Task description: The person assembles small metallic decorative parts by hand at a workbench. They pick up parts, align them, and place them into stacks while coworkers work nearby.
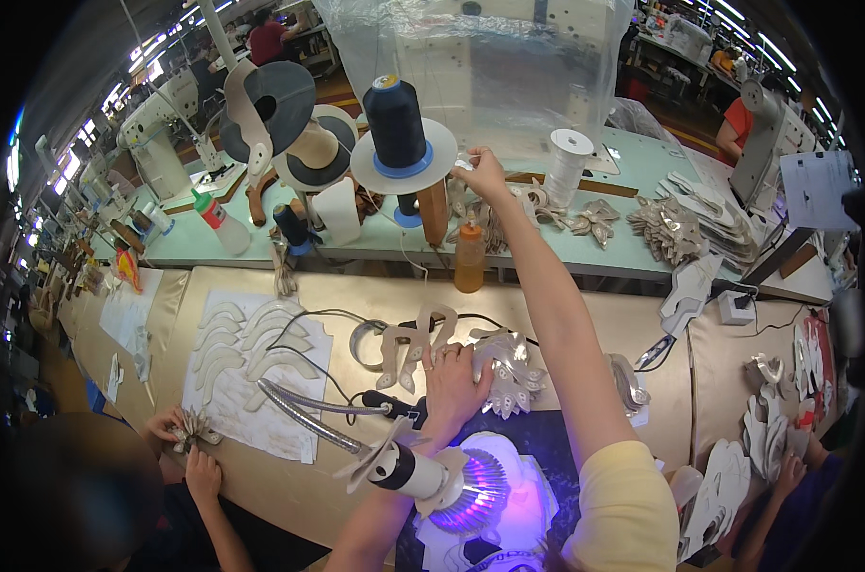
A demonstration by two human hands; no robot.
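My right hand (482,173) reaches far across to the green table, beside the white disc under a dark thread cone (394,124). Its fingers pinch a small shiny piece (465,161), too small to name. Nearer in, my left hand (454,383) lies over the gold-covered bench with fingers and thumb apart, touching flat beige cut pieces (404,351). Against its right side is a fanned pile of shiny silvery pieces with small holes (514,374). Below, a lamp (466,491) throws violet light on pale cut shapes (518,467).
An amber bottle (469,259) stands between bench and green table. Beyond it are a white thread spool (570,162), a red-capped bottle (221,224) and piles of silvery pieces (669,229). Co-workers' hands (186,448) handle pieces at left and right. A bendy metal lamp arm (308,418) crosses the bench.
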